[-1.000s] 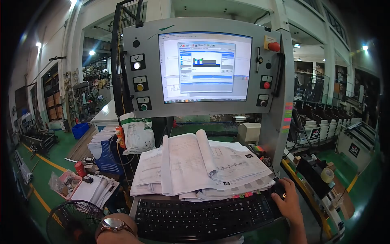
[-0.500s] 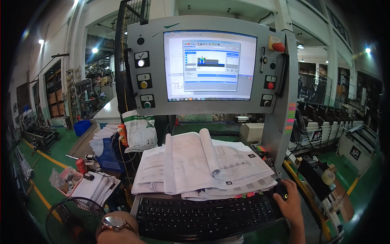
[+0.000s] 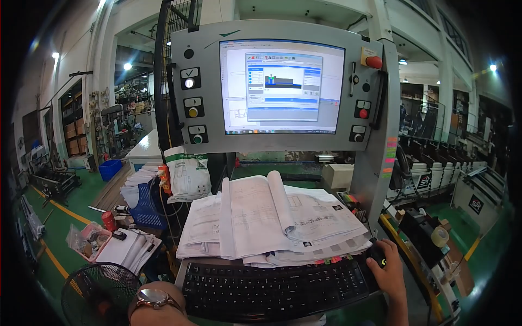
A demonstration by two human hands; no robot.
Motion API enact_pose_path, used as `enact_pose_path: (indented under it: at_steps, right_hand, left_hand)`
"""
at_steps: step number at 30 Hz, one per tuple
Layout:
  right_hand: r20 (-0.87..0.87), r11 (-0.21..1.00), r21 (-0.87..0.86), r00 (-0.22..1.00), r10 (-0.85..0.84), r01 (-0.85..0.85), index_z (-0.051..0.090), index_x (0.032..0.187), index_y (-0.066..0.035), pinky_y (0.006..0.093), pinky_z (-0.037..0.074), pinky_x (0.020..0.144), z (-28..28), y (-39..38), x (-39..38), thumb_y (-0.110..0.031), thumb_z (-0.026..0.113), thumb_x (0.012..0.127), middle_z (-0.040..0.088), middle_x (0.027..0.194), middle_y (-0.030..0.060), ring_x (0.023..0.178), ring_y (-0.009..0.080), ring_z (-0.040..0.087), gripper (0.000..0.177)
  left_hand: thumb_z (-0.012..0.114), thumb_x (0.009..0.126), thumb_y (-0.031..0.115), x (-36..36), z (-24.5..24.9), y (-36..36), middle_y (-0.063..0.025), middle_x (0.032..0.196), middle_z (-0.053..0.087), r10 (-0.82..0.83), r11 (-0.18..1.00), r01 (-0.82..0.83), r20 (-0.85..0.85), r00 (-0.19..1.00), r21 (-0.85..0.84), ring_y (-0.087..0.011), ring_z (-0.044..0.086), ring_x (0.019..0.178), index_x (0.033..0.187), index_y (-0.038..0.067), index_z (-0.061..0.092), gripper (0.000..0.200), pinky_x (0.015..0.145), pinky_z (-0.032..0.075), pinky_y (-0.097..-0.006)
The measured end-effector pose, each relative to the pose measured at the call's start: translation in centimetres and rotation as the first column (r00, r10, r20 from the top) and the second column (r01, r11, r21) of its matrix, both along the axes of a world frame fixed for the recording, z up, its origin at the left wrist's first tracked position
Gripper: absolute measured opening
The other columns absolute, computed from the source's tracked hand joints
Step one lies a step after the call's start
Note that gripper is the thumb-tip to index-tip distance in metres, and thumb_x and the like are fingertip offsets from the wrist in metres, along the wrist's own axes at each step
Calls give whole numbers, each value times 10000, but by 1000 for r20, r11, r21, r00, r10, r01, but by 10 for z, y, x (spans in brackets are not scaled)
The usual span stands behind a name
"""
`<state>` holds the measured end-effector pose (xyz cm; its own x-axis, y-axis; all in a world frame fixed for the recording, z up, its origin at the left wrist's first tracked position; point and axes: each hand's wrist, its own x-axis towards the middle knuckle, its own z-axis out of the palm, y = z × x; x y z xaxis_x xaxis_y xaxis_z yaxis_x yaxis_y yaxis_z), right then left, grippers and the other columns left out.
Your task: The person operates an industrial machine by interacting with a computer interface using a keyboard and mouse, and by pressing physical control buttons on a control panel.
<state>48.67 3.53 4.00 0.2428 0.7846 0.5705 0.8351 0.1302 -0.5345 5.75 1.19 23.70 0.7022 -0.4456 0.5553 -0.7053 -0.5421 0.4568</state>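
A: What's moved in the last second?
B: Mostly the view: the screen (image 3: 331, 81) sits a little farther right in it. The right hand (image 3: 392, 271) stays at the mouse (image 3: 374, 252).
A: Where's the mouse?
B: Right of the keyboard (image 3: 266, 290), just beside the right edge of the papers (image 3: 247, 217).
A: How would it handle?
B: Light and stiff, I'd judge, maybe a bit slippery on its shell. Best held lightly by its sides, palm low over the back.
A: And the hand?
B: Partly closed, fingers bent around the mouse, thumb on the left side. I can't tell how firmly it presses.
A: The left hand?
B: Out of view; only the wrist with a watch (image 3: 153, 297) shows, left of the keyboard. I can't tell its state.
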Motion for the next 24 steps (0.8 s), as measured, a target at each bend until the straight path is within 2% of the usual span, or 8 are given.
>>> enact_pose_path:
  at_steps: [16,24]
  right_hand:
    - [-14,999,-37,1000,-9,9,648,1441,-17,499,519,1131,2,-2,-2,-207,809,929,578,1555,215,1385,451,625,569]
    - [-33,999,-37,999,-2,0,660,1432,-13,500,510,1142,2,-1,-3,-191,787,935,571,1559,233,1394,459,618,543]
  left_hand:
    - [719,992,165,0,-1,2,-111,654,567,-2,1000,2,-12,1000,21,-341,583,609,717,44,659,307,629,508,-492]
    - [720,966,131,-1,0,1,-120,661,570,5,1000,-4,-8,1000,15,-344,595,617,721,36,661,270,651,529,-506]
